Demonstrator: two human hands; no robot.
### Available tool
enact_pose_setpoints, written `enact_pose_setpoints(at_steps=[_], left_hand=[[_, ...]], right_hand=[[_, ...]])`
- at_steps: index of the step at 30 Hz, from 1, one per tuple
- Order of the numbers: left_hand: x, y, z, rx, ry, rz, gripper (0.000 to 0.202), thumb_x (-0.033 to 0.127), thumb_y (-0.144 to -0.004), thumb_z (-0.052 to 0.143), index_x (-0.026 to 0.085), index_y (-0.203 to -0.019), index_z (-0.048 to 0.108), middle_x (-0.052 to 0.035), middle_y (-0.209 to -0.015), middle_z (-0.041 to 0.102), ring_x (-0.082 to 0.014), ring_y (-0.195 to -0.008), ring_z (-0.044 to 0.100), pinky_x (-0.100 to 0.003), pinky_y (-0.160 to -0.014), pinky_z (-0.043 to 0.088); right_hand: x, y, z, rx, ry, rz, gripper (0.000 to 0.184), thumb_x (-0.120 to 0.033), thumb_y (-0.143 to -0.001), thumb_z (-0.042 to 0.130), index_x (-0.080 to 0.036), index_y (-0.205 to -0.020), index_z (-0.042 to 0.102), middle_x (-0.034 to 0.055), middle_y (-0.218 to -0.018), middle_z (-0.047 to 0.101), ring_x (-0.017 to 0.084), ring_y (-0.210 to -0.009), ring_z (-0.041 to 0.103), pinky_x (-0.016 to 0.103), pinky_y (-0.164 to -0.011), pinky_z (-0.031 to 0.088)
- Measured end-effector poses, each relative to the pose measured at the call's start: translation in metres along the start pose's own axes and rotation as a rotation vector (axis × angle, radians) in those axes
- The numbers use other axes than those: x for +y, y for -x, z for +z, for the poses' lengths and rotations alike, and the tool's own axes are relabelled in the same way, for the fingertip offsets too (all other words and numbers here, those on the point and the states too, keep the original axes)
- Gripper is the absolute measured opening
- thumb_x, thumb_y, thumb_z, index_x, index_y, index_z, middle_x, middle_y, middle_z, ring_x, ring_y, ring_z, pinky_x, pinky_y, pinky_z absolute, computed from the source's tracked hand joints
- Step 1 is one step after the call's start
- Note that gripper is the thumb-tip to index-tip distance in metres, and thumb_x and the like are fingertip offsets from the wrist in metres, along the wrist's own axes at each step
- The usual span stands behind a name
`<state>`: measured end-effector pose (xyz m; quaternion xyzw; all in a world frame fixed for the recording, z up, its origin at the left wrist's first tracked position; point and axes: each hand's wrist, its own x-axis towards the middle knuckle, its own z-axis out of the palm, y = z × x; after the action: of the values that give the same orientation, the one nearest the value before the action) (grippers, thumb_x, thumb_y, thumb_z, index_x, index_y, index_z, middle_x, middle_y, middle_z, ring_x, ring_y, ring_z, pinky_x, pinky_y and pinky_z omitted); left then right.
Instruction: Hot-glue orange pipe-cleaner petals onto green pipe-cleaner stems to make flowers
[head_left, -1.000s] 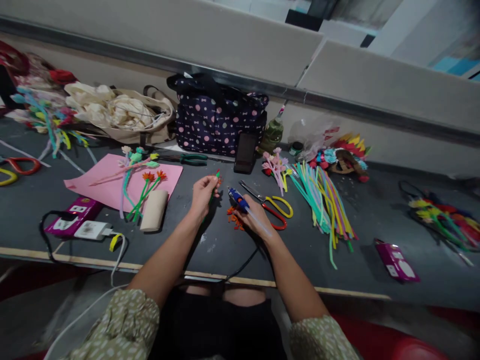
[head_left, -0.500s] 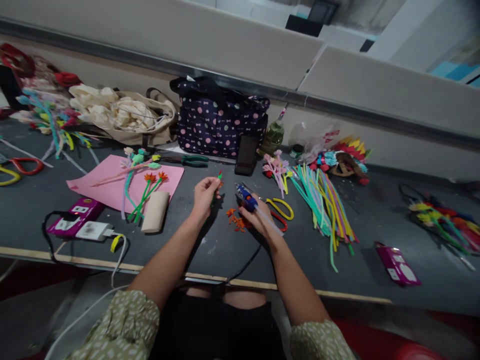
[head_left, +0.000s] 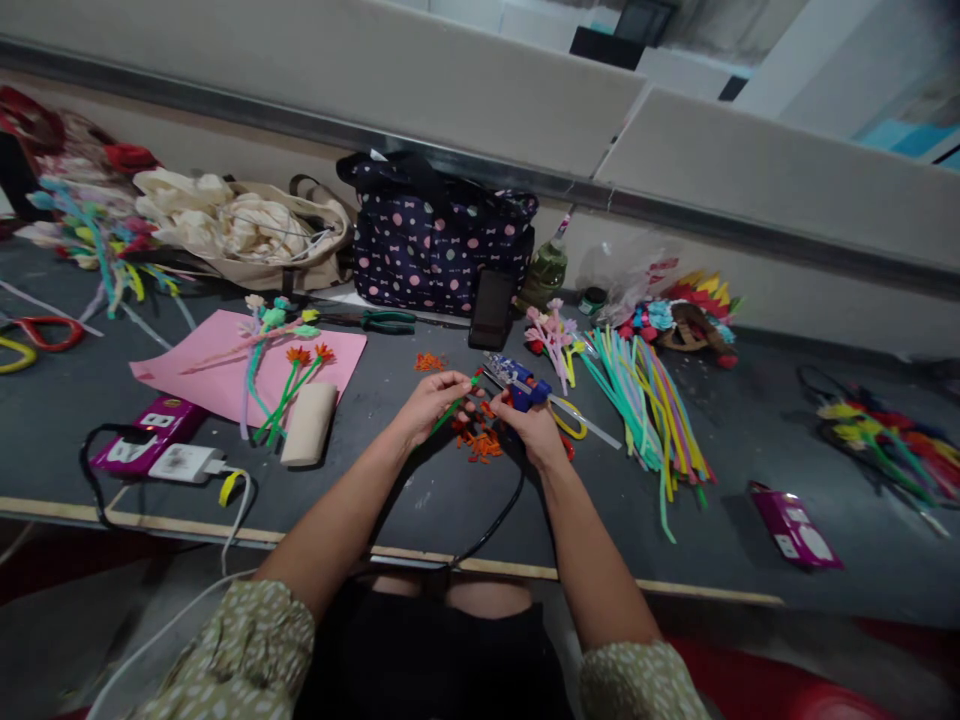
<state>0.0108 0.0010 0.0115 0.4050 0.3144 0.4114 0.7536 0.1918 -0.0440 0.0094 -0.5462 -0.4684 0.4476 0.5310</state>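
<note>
My left hand [head_left: 439, 405] pinches a green pipe cleaner stem [head_left: 448, 414] with a small red tip. In my right hand [head_left: 534, 425] is a blue glue gun [head_left: 525, 385], its glue stick jutting out behind. The gun's nozzle points left, close to the red tip; whether they touch I cannot tell. Below the hands lies a pile of orange pipe cleaner pieces [head_left: 480, 443], and a smaller orange pile [head_left: 429, 362] sits beyond my left hand. Partly hidden by my right hand are scissors [head_left: 571, 418] with yellow and red handles.
Left are pink paper [head_left: 217, 350] with pipe cleaner flowers [head_left: 298, 356], a beige roll [head_left: 309, 425] and a purple power box [head_left: 150, 435]. A dark patterned bag [head_left: 442, 245] and phone [head_left: 491, 310] stand behind. Pipe cleaners [head_left: 652, 410] lie right. A black cord [head_left: 499, 515] crosses the table edge.
My right hand has lifted the glue gun and turned its nozzle toward the stem. My left hand has moved right with the stem, uncovering the smaller orange pile.
</note>
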Motion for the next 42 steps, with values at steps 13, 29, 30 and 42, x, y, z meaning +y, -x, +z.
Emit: enact_pose_setpoints(at_steps=[13, 29, 30, 42], left_hand=[[-0.005, -0.001, -0.001, -0.096, 0.023, -0.037, 0.032, 0.035, -0.072, 0.083, 0.013, -0.084, 0.064, -0.0097, -0.091, 0.074, -0.0187, -0.079, 0.072, -0.027, -0.066, 0.058], [0.002, -0.004, -0.004, 0.243, 0.054, 0.131, 0.041, 0.041, -0.06, 0.088, 0.013, -0.08, 0.066, -0.0071, -0.079, 0.072, -0.0159, -0.069, 0.069, -0.024, -0.058, 0.054], [0.003, -0.004, -0.005, 0.252, 0.057, 0.138, 0.042, 0.043, -0.059, 0.088, 0.013, -0.079, 0.066, -0.0071, -0.079, 0.072, -0.0157, -0.069, 0.069, -0.024, -0.058, 0.054], [0.004, -0.002, -0.003, 0.265, -0.013, 0.167, 0.043, 0.046, -0.06, 0.087, 0.012, -0.077, 0.068, -0.0072, -0.076, 0.07, -0.017, -0.068, 0.069, -0.025, -0.058, 0.053]], right_hand=[[0.004, -0.001, 0.002, -0.016, 0.083, -0.018, 0.033, -0.049, -0.069, 0.078, -0.02, -0.078, 0.064, -0.0005, -0.072, 0.065, 0.014, -0.061, 0.056, 0.028, -0.062, 0.046], [0.003, 0.013, 0.007, 0.005, 0.078, -0.027, 0.047, -0.067, -0.075, 0.068, -0.021, -0.082, 0.065, 0.0031, -0.076, 0.072, 0.012, -0.046, 0.057, 0.027, -0.05, 0.047], [0.001, 0.014, 0.008, 0.002, 0.077, -0.022, 0.046, -0.066, -0.074, 0.069, -0.021, -0.081, 0.064, 0.0031, -0.076, 0.072, 0.011, -0.045, 0.056, 0.026, -0.049, 0.046], [-0.001, 0.014, 0.01, -0.038, 0.102, 0.005, 0.049, -0.068, -0.072, 0.069, -0.02, -0.067, 0.063, 0.0025, -0.061, 0.066, 0.011, -0.04, 0.051, 0.025, -0.043, 0.042]])
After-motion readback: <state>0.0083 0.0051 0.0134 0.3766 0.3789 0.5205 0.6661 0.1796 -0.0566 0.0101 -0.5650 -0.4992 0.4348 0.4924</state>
